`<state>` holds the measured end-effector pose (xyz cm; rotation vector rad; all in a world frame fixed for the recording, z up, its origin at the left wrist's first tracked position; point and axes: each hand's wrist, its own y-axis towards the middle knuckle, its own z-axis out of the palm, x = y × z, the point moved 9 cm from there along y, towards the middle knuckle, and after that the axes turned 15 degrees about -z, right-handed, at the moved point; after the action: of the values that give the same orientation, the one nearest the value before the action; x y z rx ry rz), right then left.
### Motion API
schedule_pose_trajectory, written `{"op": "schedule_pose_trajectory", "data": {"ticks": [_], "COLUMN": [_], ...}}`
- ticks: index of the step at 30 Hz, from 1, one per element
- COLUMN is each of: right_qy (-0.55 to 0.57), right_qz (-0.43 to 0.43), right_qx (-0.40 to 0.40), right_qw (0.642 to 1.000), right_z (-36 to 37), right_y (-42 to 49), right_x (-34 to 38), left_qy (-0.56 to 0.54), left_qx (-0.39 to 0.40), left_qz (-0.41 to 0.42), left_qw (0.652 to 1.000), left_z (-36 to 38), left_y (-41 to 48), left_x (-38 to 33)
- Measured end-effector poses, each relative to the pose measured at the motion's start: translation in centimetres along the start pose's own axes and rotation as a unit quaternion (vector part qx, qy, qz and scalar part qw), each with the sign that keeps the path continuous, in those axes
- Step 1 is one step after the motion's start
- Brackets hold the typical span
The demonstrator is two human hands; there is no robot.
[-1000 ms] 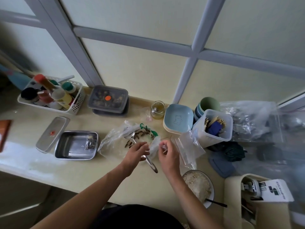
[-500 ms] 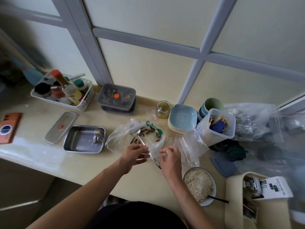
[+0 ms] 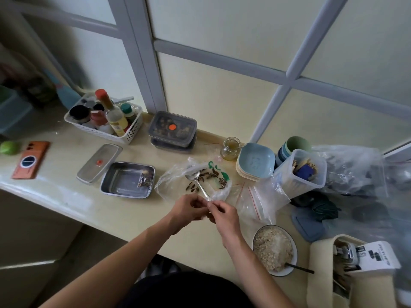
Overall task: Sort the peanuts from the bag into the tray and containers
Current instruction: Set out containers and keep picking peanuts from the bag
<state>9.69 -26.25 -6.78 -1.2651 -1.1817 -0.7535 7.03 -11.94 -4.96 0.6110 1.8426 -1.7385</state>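
A clear plastic bag [image 3: 175, 181] lies open on the counter with dark striped seeds [image 3: 211, 174] and a metal spoon [image 3: 198, 181] on it. My left hand [image 3: 189, 210] and my right hand [image 3: 224, 214] meet at the bag's near edge, and both pinch a small piece of clear plastic between their fingertips. To the left stands a steel tray [image 3: 127, 180] with a small packet of seeds in its right corner, and its lid [image 3: 100, 162] lies beside it.
A white basket of bottles [image 3: 104, 121] and two stacked lidded containers [image 3: 172, 132] stand at the back. A small jar [image 3: 231, 147], blue dishes [image 3: 255, 162], a tall clear tub [image 3: 300, 172], zip bags [image 3: 260, 201] and a bowl of grain [image 3: 274, 248] are on the right. An orange phone [image 3: 30, 160] lies far left.
My two hands have come together at the bag's near edge; a second ago they were slightly apart. The camera view has shifted right, revealing the phone.
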Motion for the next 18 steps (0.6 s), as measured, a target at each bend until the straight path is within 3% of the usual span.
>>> {"op": "schedule_pose_trajectory", "data": {"ticks": [12, 15, 18], "right_qy": [0.026, 0.023, -0.001], "right_qz": [-0.003, -0.014, -0.024], "right_qx": [-0.008, -0.005, -0.010], "right_qw": [1.000, 1.000, 1.000], "right_z": [0.6, 0.8, 0.4], "right_y": [-0.6, -0.5, -0.3], "right_x": [0.6, 0.7, 0.8], "left_qy": [0.087, 0.082, 0.006], "left_qx": [-0.081, -0.069, -0.017], "left_qz": [0.003, -0.005, -0.030], "left_qw": [0.993, 0.994, 0.999], "left_z": [-1.7, -1.7, -1.5], "left_y": [-0.1, -0.2, -0.2], "left_x": [0.2, 0.2, 0.6]}}
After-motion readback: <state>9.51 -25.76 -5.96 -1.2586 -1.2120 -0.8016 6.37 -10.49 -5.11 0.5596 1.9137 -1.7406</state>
